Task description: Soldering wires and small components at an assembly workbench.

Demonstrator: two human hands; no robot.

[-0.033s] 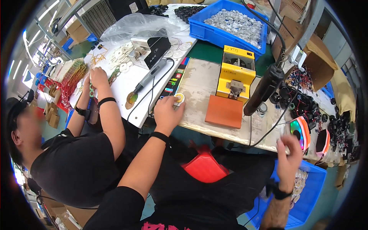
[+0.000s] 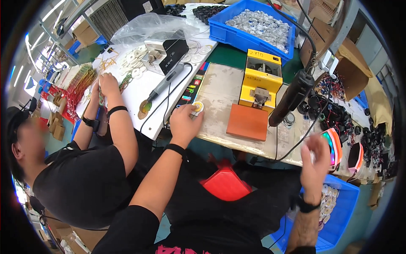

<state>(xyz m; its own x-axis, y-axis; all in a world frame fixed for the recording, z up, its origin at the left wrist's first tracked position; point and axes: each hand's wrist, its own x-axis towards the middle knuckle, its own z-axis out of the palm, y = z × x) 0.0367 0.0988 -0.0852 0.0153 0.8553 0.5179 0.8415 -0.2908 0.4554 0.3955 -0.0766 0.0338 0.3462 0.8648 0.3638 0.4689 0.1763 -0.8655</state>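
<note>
My left hand (image 2: pixel 185 123) rests at the table's front edge. Its thumb and fingers are closed around the edge of a small round white disc with a yellow ring (image 2: pixel 197 107). My right hand (image 2: pixel 315 164) is raised above the blue bin at the lower right, fingers curled and slightly smeared. A small whitish bit shows between them, too unclear to name. Between my hands stands a yellow bench machine (image 2: pixel 261 82) with a metal fixture, and a flat orange-brown block (image 2: pixel 247 122) lies before it.
A black cylindrical tool (image 2: pixel 292 99) hangs by the machine. A blue bin (image 2: pixel 353 199) holds round pieces; a blue crate (image 2: pixel 220 31) holds many small silvery parts. Beside my left arm a co-worker (image 2: pixel 84 182) handles strands at the white table. A red stool (image 2: pixel 226 184) stands below.
My right hand has moved slightly left and up, its fingers curling differently. My left hand and the disc have hardly shifted.
</note>
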